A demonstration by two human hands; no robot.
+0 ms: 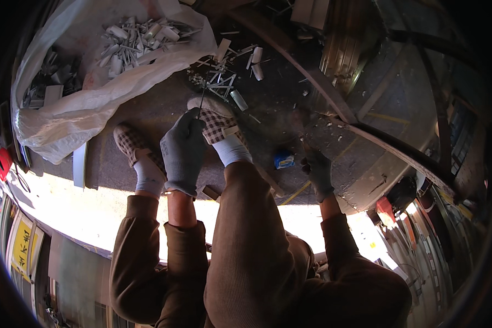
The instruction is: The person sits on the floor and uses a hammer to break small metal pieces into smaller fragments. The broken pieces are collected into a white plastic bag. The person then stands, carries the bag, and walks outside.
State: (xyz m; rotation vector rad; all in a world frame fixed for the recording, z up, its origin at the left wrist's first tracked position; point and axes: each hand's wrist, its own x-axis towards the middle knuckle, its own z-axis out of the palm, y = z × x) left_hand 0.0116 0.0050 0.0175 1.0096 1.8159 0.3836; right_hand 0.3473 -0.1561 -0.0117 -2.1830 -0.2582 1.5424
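Thin dark rod [203, 95]: lower end hidden inside left gloved hand [181, 153]; upper tip hard to separate from scattered offcuts [222, 83]; right gloved hand [319, 174] dim and blurred, finger positions unclear; possibly gripping something, view too poor to confirm; checked shoe [217, 126] partly covered by left gloved hand; white sack [98, 119] cut off by upper edge; dark pieces [60, 76] inside it too shadowed to identify; pale crumbs [197, 78] too small to tell.

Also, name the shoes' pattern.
Brown-and-pale checks on both shoes, seen best in the head view.
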